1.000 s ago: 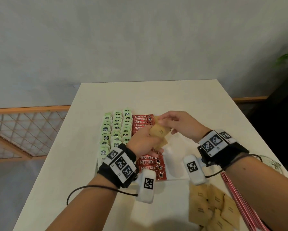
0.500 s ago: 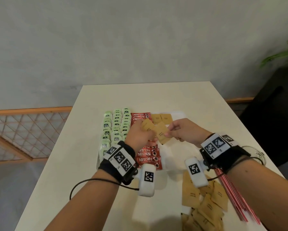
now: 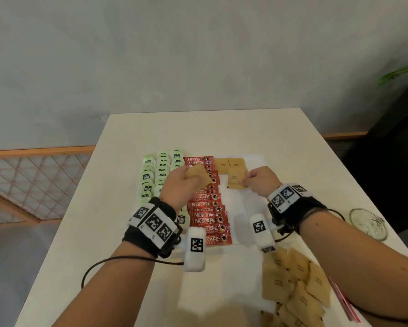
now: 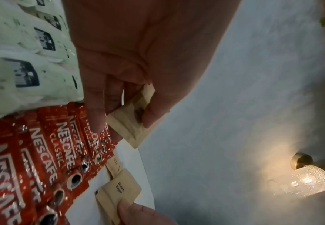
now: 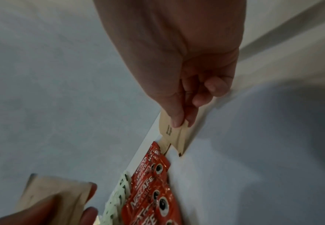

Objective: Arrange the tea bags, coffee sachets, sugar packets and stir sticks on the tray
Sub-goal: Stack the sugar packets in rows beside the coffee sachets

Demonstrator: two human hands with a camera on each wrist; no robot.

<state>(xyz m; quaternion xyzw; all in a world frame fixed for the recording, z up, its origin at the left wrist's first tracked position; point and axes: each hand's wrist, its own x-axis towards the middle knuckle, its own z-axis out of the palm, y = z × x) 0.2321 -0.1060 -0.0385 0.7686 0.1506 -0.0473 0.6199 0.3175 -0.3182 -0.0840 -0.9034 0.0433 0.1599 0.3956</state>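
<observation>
From the head view, the left hand (image 3: 183,182) grips a few brown sugar packets (image 3: 198,175) above the red coffee sachets (image 3: 206,204) on the white tray (image 3: 252,161). The right hand (image 3: 260,180) pinches one packet (image 3: 235,181) low over the tray.

Left wrist view: fingers (image 4: 98,106) and thumb clamp the tan paper packets (image 4: 131,121).

Right wrist view: the thumb and fingertips (image 5: 177,118) pinch the packet's (image 5: 172,134) corner.

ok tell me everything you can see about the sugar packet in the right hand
The sugar packet is a small flat square of tan paper with dark print, in the left wrist view reading "Brown Sugar". The right hand pinches its near right edge between thumb and fingers. It lies low over the white tray, just in front of two placed packets; contact is unclear.
</observation>
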